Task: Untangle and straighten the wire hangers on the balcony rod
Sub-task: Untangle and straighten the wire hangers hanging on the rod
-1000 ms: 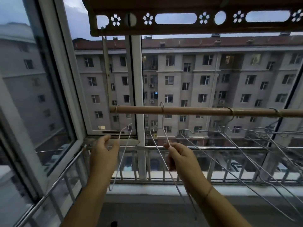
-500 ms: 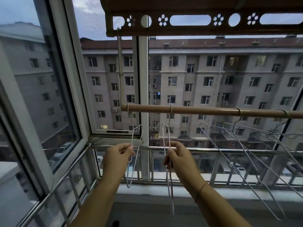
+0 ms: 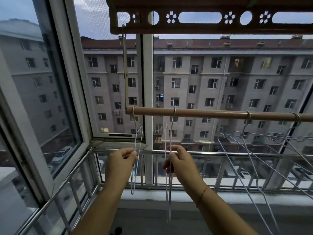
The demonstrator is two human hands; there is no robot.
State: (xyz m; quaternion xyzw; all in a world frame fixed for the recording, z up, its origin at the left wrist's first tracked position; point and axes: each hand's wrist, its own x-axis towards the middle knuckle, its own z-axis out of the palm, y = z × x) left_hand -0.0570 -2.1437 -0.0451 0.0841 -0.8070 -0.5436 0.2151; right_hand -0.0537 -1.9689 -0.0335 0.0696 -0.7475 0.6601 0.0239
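Note:
A brown rod runs level across the window. At its left end hangs a white wire hanger, seen edge-on, and my left hand pinches its wire. A second white hanger hooks over the rod a little to the right and hangs straight down; my right hand is closed on it. Further right, several grey wire hangers hang from two hooks in a crossed, splayed bunch.
A perforated wooden rack sits overhead with a thin strap down to the rod's left end. Metal railing and window frames stand just beyond the hangers. An open window pane angles in at the left.
Both held hangers have swung from slanted to hanging nearly straight down. My hands have risen slightly and drawn closer together. The view has shifted left.

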